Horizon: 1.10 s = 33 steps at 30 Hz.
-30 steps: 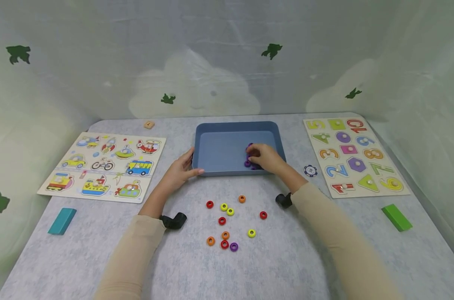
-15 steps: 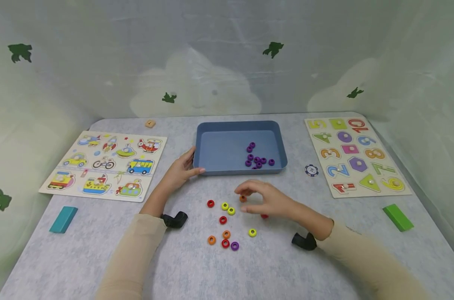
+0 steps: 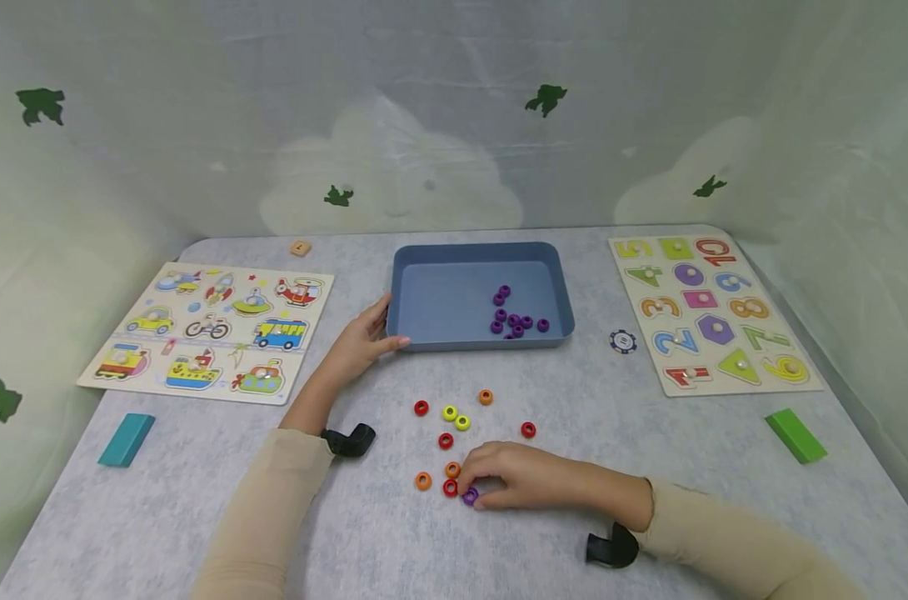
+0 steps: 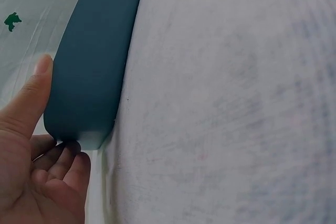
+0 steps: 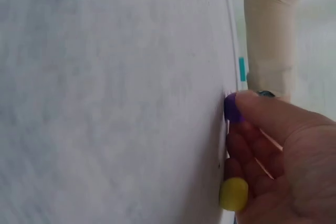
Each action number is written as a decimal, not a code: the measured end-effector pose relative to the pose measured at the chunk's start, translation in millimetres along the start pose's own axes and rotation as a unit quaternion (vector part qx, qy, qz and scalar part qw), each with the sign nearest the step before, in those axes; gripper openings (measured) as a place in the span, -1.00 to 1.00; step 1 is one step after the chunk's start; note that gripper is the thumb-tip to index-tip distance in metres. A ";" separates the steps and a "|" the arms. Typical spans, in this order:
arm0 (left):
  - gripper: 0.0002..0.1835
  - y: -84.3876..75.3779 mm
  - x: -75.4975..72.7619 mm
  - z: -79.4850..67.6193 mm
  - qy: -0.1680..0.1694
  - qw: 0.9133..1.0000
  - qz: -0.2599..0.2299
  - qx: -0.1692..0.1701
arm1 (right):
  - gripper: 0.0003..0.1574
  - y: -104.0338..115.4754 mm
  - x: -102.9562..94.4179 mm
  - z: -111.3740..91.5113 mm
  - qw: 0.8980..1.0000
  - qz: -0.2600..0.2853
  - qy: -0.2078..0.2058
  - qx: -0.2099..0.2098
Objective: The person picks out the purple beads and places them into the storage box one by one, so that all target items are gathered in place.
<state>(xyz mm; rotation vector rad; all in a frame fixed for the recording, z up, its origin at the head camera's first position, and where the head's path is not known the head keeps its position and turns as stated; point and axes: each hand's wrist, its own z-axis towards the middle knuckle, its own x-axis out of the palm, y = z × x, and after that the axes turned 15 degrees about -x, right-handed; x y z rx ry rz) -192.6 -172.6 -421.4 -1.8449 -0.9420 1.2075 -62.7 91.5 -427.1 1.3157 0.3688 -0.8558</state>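
In the head view my left hand (image 3: pixel 356 343) holds the near left corner of a blue tray (image 3: pixel 454 344), its thumb at the front rim. The left wrist view shows the fingers bent against the tray's (image 4: pixel 94 51) end wall. Several purple beads (image 3: pixel 514 320) lie inside the tray, toward its right side. On the table, my right hand (image 3: pixel 525 477) pinches a lone purple bead (image 3: pixel 470 497) between thumb and fingers. The right wrist view has the thumb on that purple bead (image 5: pixel 231 108). Beside it lie a red bead (image 3: pixel 450 488) and an orange bead (image 3: pixel 452 469).
More loose beads lie around: yellow beads (image 3: pixel 462 422), a red bead (image 3: pixel 528 430) and an orange bead (image 3: pixel 486 397). Picture puzzle board (image 3: pixel 207 333) at left, number puzzle board (image 3: pixel 712 312) at right. Also present are a poker chip (image 3: pixel 622 341), teal block (image 3: pixel 127 440) and green block (image 3: pixel 796 435).
My right hand has come out of the tray, moved back over the loose beads and down to the lone purple bead, which it now pinches. The left hand stays at the tray corner.
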 end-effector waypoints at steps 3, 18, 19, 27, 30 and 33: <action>-0.07 0.3 -0.3 -0.4 0.000 1.000 0.002 -0.003 | -0.81 0.1 -3.6 1.7 1.000 0.005 -0.015 0.002; -0.06 1.0 -0.6 -0.4 0.002 1.000 -0.006 -0.006 | -0.74 -75.4 -112.9 16.6 0.947 -0.076 -0.282 0.132; -0.07 1.2 -0.8 -0.6 0.001 1.000 -0.005 -0.006 | -0.73 -82.1 -116.9 17.0 0.943 -0.079 -0.283 0.154; -0.08 3.7 -2.3 -0.3 0.001 1.000 -0.002 -0.007 | -0.75 -110.4 -125.8 25.2 0.934 -0.091 -0.227 0.260; -0.08 3.6 -2.9 -1.0 0.002 1.000 -0.003 -0.003 | -0.79 -112.9 -126.5 28.7 0.936 -0.098 -0.196 0.275; -0.08 3.5 -3.2 -0.8 0.001 1.000 0.002 -0.003 | -0.75 -110.9 -127.1 28.3 0.938 -0.087 -0.184 0.282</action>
